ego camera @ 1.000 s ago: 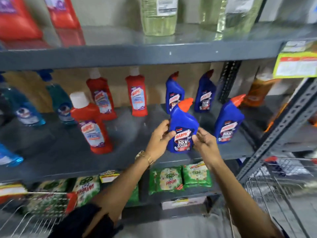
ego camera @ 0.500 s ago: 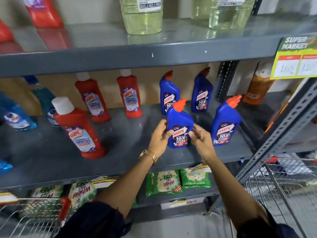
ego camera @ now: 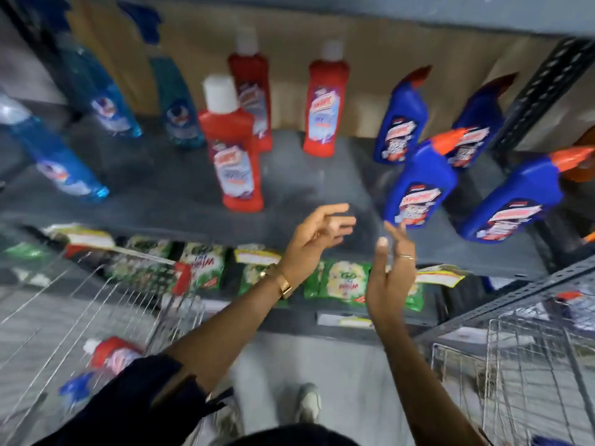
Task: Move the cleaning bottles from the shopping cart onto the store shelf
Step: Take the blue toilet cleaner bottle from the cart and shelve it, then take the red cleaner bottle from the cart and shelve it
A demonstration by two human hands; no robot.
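A blue cleaning bottle with an orange cap (ego camera: 418,185) stands upright near the front of the grey store shelf (ego camera: 322,201). My left hand (ego camera: 315,233) and my right hand (ego camera: 391,272) hover just in front of it, both open and empty, a little apart from the bottle. More blue bottles (ego camera: 508,204) stand to its right and behind it, red bottles (ego camera: 233,149) in the middle, teal ones (ego camera: 64,169) at the left. The wire shopping cart (ego camera: 96,310) at lower left holds a red bottle (ego camera: 112,352) and a blue one.
Green detergent packets (ego camera: 344,284) fill the shelf below, with price tags on its edge. A second wire cart (ego camera: 521,365) stands at lower right beside a grey perforated shelf post (ego camera: 541,88). My shoe (ego camera: 309,403) shows on the grey floor.
Both hands have let go of the blue bottle and drawn back toward me. The camera has tipped downward, bringing the carts and floor into view.
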